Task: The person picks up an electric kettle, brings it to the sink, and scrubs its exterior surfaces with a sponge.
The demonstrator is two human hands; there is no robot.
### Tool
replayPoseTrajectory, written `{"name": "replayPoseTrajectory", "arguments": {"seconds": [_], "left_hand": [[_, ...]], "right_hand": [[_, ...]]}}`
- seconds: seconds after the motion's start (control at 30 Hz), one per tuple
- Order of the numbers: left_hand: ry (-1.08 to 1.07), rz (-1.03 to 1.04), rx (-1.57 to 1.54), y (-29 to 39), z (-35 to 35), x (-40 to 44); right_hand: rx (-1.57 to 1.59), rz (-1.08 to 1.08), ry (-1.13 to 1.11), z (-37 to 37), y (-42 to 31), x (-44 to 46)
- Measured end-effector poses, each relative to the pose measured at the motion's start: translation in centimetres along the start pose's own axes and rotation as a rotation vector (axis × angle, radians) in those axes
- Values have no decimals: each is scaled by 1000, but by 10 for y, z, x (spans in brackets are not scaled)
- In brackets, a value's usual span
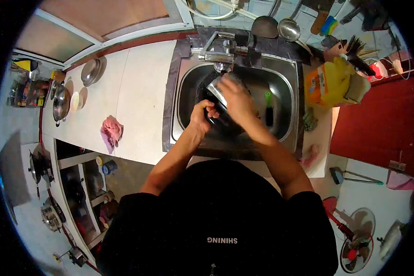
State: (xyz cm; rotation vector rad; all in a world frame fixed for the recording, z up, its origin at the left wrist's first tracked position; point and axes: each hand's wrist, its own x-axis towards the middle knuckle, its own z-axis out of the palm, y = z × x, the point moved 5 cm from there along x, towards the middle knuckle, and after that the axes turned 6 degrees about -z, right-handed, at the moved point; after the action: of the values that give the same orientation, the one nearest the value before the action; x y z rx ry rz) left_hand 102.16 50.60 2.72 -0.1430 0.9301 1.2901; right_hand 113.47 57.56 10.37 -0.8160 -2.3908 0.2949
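Note:
Both my hands are over the steel sink (pixel 285 83), below the faucet (pixel 220 56). My left hand (pixel 204 116) has curled fingers at the edge of a dark, round pan-like item (pixel 221 120) in the basin; its thumb lies along the top. My right hand (pixel 234 97) is blurred by motion, beside a shiny metal cup-like item (pixel 215 92) under the spout. Whether its fingers grip the metal item cannot be made out. A brush with a green handle (pixel 268 97) lies in the basin to the right.
On the left counter (pixel 140 92) are a pink cloth (pixel 111 132), a white bowl (pixel 76 101) and metal bowls (pixel 91 72). A yellow bag (pixel 326 85) stands right of the sink. A ladle (pixel 289 30) hangs behind it. A fan (pixel 356 244) is at lower right.

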Motion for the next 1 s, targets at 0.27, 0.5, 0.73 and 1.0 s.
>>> {"name": "replayPoseTrajectory", "arguments": {"seconds": [0.27,0.5,0.73,1.0], "left_hand": [[-82,9,83,6,13,-22],[-125,-12,56,5,17,-25],[-160,-23,61,2,16,-24],[-88,-28,50,-1,20,-28]], "right_hand": [[416,591,-18,11,81,-10],[561,702,-257,-2,89,4],[676,708,-242,-5,78,3],[237,422,-149,-14,42,3]]}}
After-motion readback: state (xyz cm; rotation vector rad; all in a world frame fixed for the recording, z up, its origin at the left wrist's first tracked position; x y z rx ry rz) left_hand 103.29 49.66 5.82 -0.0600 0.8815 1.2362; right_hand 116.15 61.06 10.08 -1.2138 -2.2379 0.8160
